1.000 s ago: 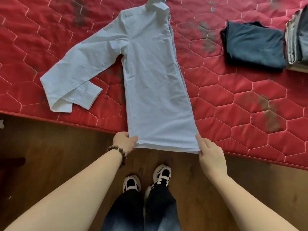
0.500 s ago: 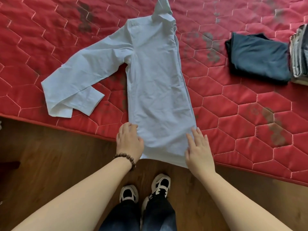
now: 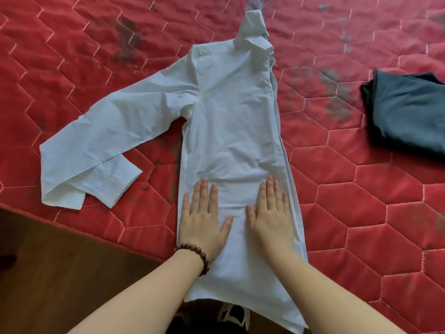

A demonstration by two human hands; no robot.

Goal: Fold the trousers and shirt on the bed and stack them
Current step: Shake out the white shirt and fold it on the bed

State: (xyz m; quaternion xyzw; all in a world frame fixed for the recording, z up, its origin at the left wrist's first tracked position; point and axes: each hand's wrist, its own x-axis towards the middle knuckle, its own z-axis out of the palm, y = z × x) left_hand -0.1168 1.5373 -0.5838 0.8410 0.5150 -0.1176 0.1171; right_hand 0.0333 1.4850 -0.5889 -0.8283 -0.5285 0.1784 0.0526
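Both hands, left hand and right hand, press flat on the pale shirt on the red bed.

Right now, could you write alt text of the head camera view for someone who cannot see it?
Both hands, left hand and right hand, press flat on the lower part of a pale blue shirt folded lengthwise on a red quilted mattress, its sleeves spread out to the left. Folded dark trousers lie at the right edge.
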